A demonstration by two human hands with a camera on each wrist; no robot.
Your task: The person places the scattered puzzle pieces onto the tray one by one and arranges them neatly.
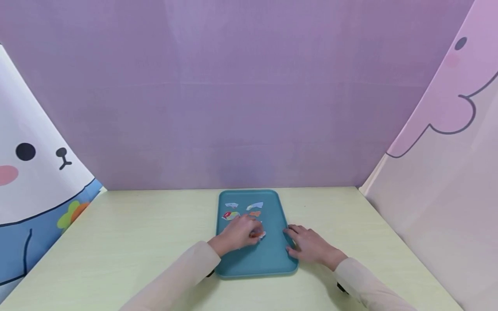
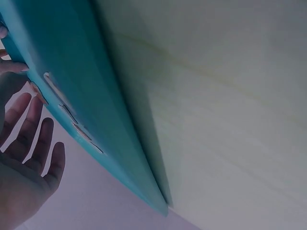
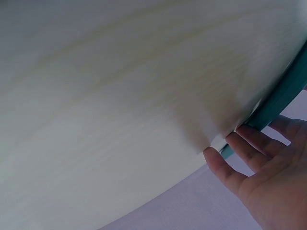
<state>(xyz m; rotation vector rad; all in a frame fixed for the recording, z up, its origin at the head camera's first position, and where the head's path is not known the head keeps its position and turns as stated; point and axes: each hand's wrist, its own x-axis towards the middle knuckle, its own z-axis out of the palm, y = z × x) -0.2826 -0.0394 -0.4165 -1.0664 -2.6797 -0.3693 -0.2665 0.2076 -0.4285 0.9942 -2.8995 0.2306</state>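
Observation:
On a teal tray (image 1: 274,263) lie several small colourful cutouts, among them a red and yellow one (image 1: 231,215), an orange one (image 1: 255,213) and a pale blue one (image 1: 254,206). Over the tray's middle, my left hand (image 1: 239,233) pinches a small white and orange cutout (image 1: 262,235) at its fingertips, low over the surface. Its other fingers (image 2: 44,139) are spread loosely in the left wrist view. My right hand (image 1: 309,246) rests at the tray's right rim, its fairly straight fingers (image 3: 256,139) touching the edge.
The tray lies on a pale wooden table (image 1: 155,233). A purple cloth wall (image 1: 249,95) rises behind it. Cartoon-printed panels flank the table, a white and blue one (image 1: 35,172) on the left and a pink one (image 1: 447,112) on the right.

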